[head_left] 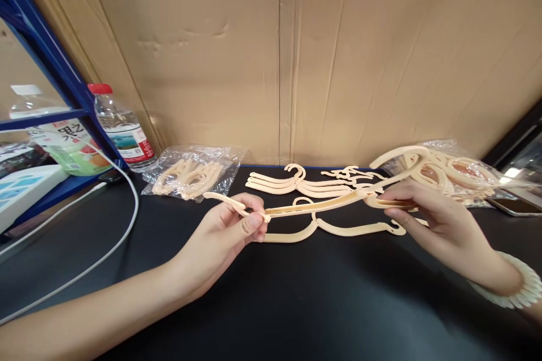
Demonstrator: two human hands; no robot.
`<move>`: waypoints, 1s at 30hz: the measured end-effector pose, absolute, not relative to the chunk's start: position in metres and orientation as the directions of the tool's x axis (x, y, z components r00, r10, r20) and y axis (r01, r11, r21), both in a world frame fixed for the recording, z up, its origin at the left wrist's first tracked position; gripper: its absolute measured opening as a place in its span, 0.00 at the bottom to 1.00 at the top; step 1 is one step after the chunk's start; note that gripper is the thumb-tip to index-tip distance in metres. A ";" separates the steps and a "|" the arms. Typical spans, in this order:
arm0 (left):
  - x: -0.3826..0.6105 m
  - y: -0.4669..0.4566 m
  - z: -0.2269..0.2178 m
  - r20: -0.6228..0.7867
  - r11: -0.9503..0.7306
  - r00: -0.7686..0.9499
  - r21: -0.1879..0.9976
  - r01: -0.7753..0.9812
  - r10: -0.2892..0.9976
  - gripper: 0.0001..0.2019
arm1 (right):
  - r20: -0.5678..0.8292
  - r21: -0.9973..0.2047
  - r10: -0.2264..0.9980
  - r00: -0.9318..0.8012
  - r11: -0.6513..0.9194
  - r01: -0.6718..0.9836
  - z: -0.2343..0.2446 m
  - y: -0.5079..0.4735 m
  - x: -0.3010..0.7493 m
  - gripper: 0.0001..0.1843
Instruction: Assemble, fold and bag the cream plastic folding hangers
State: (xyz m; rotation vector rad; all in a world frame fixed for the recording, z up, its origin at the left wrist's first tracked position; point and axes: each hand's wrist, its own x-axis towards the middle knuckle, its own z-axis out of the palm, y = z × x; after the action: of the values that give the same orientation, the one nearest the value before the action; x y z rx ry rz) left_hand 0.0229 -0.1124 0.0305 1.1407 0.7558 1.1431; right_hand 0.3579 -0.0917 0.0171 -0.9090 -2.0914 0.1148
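A cream plastic clothes hanger (322, 203) is held up above the table, its curved hook pointing to the upper right. My left hand (239, 223) pinches the end of one arm of it between thumb and fingers. From the same grip a short curved plastic piece (221, 198) sticks out to the left; whether it is joined to the hanger I cannot tell. My right hand (440, 217) is closed around the other arm, near the hook. Beneath the held hanger, another cream hanger (351, 229) lies flat on the black tabletop (296, 304).
Behind lie stacked hangers (271, 182) and a pile of small plastic pieces (349, 173). Bagged parts stand at left (190, 175) and right (453, 172). A red-capped bottle (127, 135), white cable (131, 225) and phone (514, 205) are at the sides. Cardboard (212, 56) walls the back.
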 end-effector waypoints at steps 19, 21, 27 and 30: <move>0.016 -0.113 0.036 -0.051 0.265 0.446 0.862 -0.432 0.894 0.07 | 0.752 -0.225 0.527 -0.395 0.769 0.598 0.012 -0.095 0.355 0.08; 0.016 -0.112 0.036 -0.052 0.268 0.451 0.862 -0.431 0.891 0.07 | 0.755 -0.218 0.525 -0.392 0.765 0.606 0.012 -0.096 0.354 0.08; 0.018 -0.112 0.037 -0.066 0.275 0.439 0.859 -0.432 0.896 0.09 | 0.778 -0.199 0.493 -0.389 0.782 0.591 0.011 -0.096 0.353 0.10; 0.018 -0.113 0.038 -0.071 0.274 0.432 0.861 -0.429 0.899 0.10 | 0.789 -0.185 0.478 -0.385 0.783 0.594 0.012 -0.097 0.351 0.11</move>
State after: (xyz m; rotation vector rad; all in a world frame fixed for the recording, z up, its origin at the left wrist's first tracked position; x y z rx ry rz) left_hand 0.0183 -0.1126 0.0378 0.8863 0.6368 0.9783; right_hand 0.3510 -0.0971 0.0118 -0.7985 -2.0511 -0.1584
